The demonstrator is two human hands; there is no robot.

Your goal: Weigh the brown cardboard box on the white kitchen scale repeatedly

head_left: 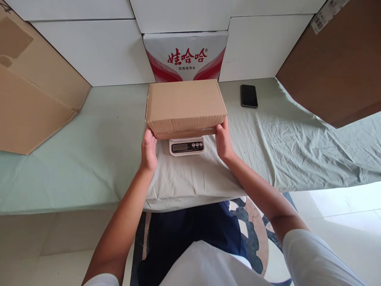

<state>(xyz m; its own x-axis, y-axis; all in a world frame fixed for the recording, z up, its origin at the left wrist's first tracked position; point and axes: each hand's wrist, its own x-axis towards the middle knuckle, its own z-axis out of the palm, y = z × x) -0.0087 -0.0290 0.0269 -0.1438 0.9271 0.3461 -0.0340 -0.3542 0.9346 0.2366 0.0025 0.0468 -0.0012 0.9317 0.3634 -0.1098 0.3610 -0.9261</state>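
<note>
A closed brown cardboard box (186,101) sits at the middle of the cloth-covered table, over a small white digital scale (187,146). The scale's front panel with its display and buttons shows below the box; its platform is hidden. Whether the box rests fully on it I cannot tell. My left hand (149,149) grips the box's near left corner, fingers mostly hidden along its side. At the near right corner, my right hand (223,139) holds the box with the thumb on the front face.
Behind stands a white and red carton (187,59) with Chinese lettering, among plain white panels (89,51). A black phone (249,96) lies right of the box. Large cardboard sheets (38,87) flank the left, with a brown carton (339,67) at right. Wrinkled pale green cloth (104,159) covers the table.
</note>
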